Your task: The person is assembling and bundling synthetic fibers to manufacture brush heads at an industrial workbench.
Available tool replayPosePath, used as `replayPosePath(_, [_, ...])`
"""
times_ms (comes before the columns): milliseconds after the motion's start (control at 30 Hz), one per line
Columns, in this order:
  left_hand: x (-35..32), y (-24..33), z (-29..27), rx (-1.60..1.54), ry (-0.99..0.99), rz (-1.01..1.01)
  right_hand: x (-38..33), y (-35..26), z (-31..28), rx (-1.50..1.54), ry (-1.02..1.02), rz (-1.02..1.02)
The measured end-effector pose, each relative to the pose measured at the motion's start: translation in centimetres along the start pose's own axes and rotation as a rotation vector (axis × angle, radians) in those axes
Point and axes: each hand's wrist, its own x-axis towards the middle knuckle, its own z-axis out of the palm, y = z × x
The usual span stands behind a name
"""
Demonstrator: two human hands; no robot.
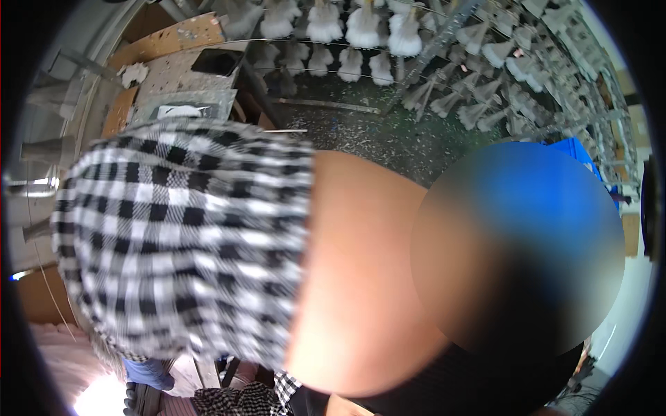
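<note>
A black-and-white checked sleeve (187,236) fills the left and middle of the head view, very close and smeared by motion. Out of its cuff comes a bare arm (368,270), running right toward black clothing (479,378). I cannot tell whose arm it is. A round blurred patch (517,249) covers what lies at its right end. Neither of my hands can be made out. More checked cloth (236,401) shows at the lower edge, beside a blue shape (147,373) too unclear to name.
Beyond the sleeve stands a stained workbench (173,80) with a dark phone (216,62) on it. Rows of fluffy white-and-grey tufts (364,28) hang from wires and racks at the back and right. White bits speckle the dark floor (354,135). A blue object (574,149) shows at right.
</note>
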Motion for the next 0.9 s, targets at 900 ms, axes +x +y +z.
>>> replayPosePath(900, [9.0, -5.4, -5.0, 0.368, 0.205, -0.016, -2.9, 13.4, -2.7, -0.065, 0.555, 0.094])
